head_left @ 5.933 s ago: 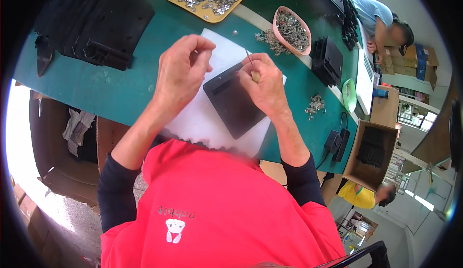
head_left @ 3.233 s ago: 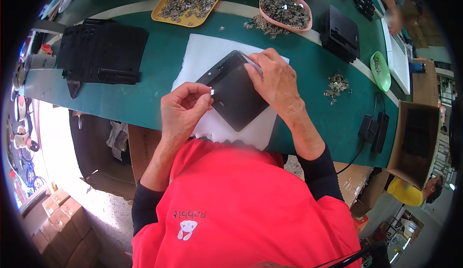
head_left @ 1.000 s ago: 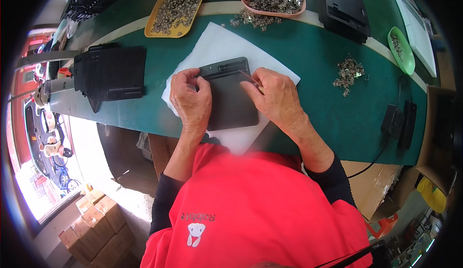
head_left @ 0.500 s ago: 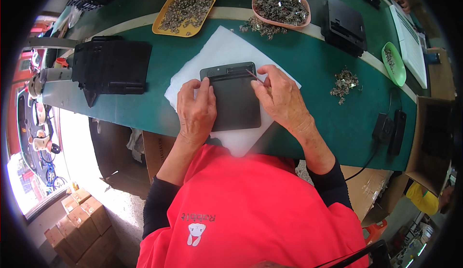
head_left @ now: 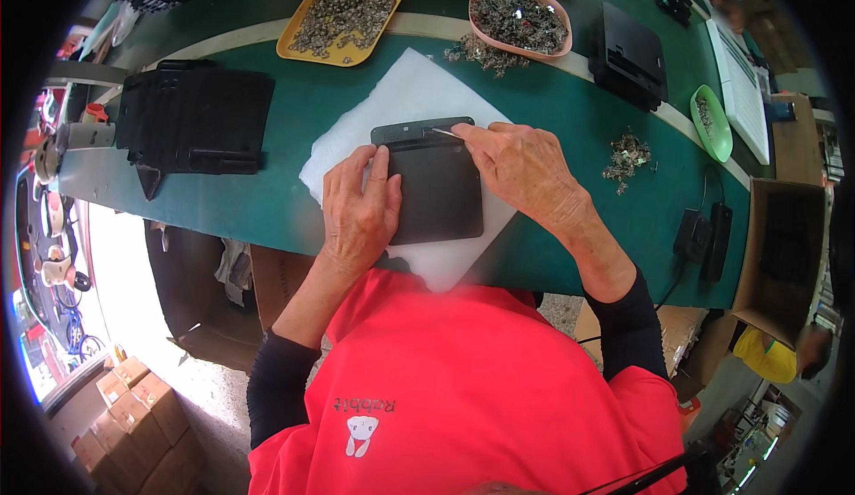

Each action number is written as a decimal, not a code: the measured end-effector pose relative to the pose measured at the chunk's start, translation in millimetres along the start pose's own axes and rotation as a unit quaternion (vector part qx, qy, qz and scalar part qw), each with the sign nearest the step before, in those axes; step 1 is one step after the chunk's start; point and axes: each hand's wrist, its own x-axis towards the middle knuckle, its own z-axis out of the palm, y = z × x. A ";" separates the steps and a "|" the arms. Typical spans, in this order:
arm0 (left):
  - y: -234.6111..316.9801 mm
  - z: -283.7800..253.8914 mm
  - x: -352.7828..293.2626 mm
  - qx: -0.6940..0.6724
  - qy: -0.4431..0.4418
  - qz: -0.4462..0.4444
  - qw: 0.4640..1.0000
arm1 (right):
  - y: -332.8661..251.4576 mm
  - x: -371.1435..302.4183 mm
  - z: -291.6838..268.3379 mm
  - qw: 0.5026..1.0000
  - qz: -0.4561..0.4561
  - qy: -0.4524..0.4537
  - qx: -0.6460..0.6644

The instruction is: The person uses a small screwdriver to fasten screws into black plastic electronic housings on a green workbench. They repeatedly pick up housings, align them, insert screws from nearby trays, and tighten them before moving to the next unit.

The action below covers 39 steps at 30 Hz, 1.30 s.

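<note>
A flat black plastic panel [head_left: 436, 197], with a slotted strip along its far end, lies on a white foam sheet [head_left: 405, 85]. My left hand [head_left: 358, 210] holds the panel's left edge, thumb and forefinger on its top and the other fingers curled beside it. Pinched in my right hand [head_left: 527, 174] is a thin metal tool that looks like tweezers [head_left: 445, 132]. Its tip points left, at the slot in the panel's far strip. Whether anything small sits at that tip is too fine to make out.
Small metal parts fill a yellow tray [head_left: 289, 48] and a pink tray [head_left: 565, 45]. Loose metal parts [head_left: 627, 158] lie on the green table [head_left: 552, 259]. Black plastic housings [head_left: 200, 117] stand left, more panels [head_left: 631, 54] right. A green dish [head_left: 720, 139] and a power adapter [head_left: 690, 235] are farther right.
My right hand has turned, and the tool's tip has shifted left along the panel's far strip. My left hand stays on the panel's left edge. The view has shifted slightly.
</note>
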 end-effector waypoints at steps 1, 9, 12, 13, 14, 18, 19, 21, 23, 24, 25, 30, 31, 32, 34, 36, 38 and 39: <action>0.2 -0.5 0.5 -0.002 -0.002 -0.004 1.000 | 0.7 -0.1 1.0 1.000 0.004 0.000 0.005; 1.6 3.4 -4.1 0.017 0.008 -0.035 0.999 | -6.5 1.5 -2.5 1.000 -0.010 0.011 0.014; 0.2 5.4 -8.4 0.002 0.026 -0.035 0.999 | -20.3 -0.7 1.4 0.999 -0.029 0.014 0.010; -0.7 6.2 -8.2 -0.004 0.034 -0.032 0.999 | -25.2 0.4 3.5 0.999 -0.034 0.003 0.005; -1.9 7.2 -7.5 -0.011 0.041 -0.029 0.999 | -30.0 1.3 5.6 0.999 -0.039 -0.008 0.000; -2.6 7.8 -6.9 -0.028 0.051 -0.029 0.998 | -42.2 6.6 14.0 0.998 -0.056 -0.009 -0.032; -2.2 7.3 -7.1 -0.032 0.048 -0.039 0.998 | -43.5 8.2 15.3 0.998 -0.055 -0.013 -0.039; -1.0 6.0 -7.7 -0.042 0.040 -0.057 0.997 | -44.7 11.2 16.7 0.997 -0.052 -0.021 -0.053; -2.5 6.3 -6.2 -0.036 0.046 -0.039 0.998 | -46.3 12.6 15.2 0.996 -0.045 -0.025 -0.074; -3.4 6.5 -5.7 -0.033 0.049 -0.029 0.998 | -47.2 13.5 14.0 0.995 -0.040 -0.026 -0.085; -3.6 7.0 -5.4 -0.031 0.047 -0.028 0.998 | -48.0 14.7 12.5 0.995 -0.041 -0.037 -0.087; -3.7 7.1 -5.7 -0.025 0.033 -0.029 0.999 | -49.6 21.0 10.4 0.987 -0.111 -0.008 -0.115; -3.9 6.9 -5.6 -0.024 0.031 -0.028 0.999 | -49.5 22.0 11.2 0.985 -0.121 -0.006 -0.123; -4.1 7.1 -5.7 -0.024 0.028 -0.026 0.999 | -49.4 23.0 12.0 0.983 -0.130 -0.003 -0.131; -4.4 7.1 -5.7 -0.020 0.023 -0.023 0.999 | -48.7 24.7 13.6 0.983 -0.135 -0.002 -0.124; -4.5 6.9 -5.3 -0.015 0.017 -0.018 1.000 | -47.3 26.0 15.5 0.988 -0.123 -0.005 -0.093; -4.7 6.9 -6.1 -0.018 0.012 -0.028 0.999 | -47.4 27.2 17.7 0.987 -0.128 -0.003 -0.100; -4.5 6.8 -6.1 -0.019 0.010 -0.033 0.999 | -46.5 27.0 18.3 0.986 -0.131 -0.002 -0.104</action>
